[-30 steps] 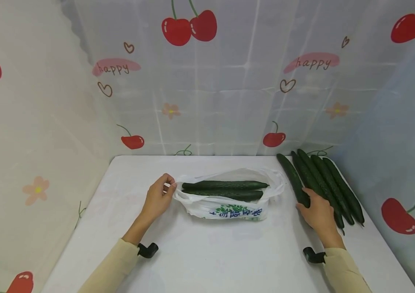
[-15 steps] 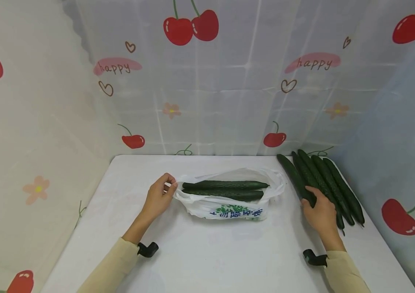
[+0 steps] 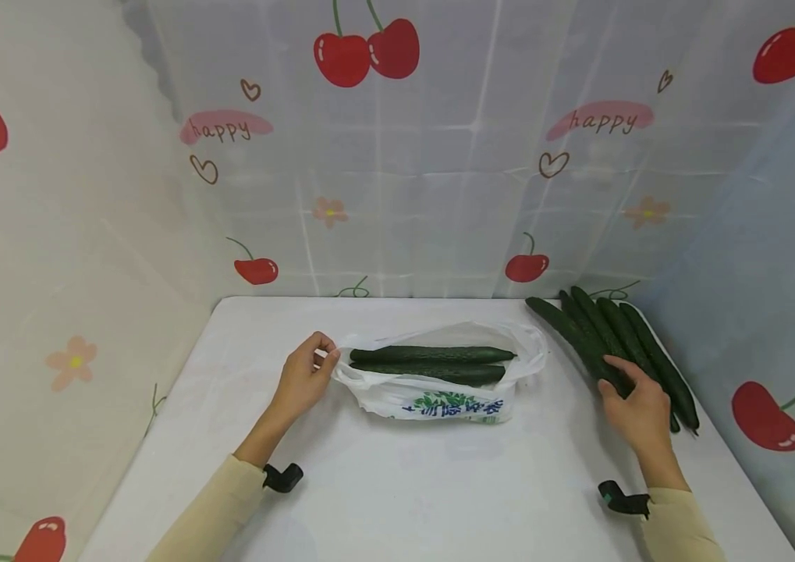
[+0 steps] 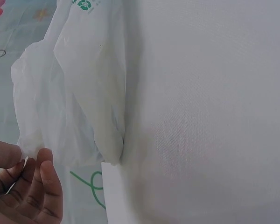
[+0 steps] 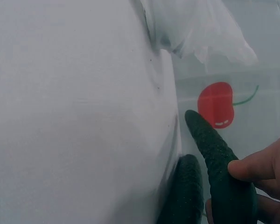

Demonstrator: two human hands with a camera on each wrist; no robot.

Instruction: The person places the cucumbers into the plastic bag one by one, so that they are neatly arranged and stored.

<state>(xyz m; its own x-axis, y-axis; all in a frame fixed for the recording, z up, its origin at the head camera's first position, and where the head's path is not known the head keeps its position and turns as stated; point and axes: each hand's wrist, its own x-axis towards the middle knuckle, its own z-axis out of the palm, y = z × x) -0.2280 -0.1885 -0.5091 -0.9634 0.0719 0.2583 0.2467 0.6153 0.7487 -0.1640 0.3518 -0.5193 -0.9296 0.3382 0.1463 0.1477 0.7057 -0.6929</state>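
A white plastic bag (image 3: 377, 400) with blue and green print lies mid-table, its mouth spread wide. Two dark green cucumbers (image 3: 432, 356) lie side by side inside it. My left hand (image 3: 306, 373) pinches the bag's left edge between thumb and fingers; the left wrist view shows the thin film (image 4: 35, 142) at those fingertips. On the right, my right hand (image 3: 639, 406) grips the near end of a cucumber (image 3: 569, 329), thumb on one side and fingers on the other. In the right wrist view this cucumber (image 5: 217, 161) points away, a second cucumber (image 5: 184, 191) beside it.
Several more cucumbers (image 3: 660, 367) lie in a row along the right edge of the white table (image 3: 432, 492), partly hidden by my right hand. Curtains (image 3: 432, 203) printed with cherries enclose the back and both sides.
My right hand has shifted right along the row and now holds the leftmost cucumber's near end, which has swung right over its neighbours. The left hand and bag stay put.
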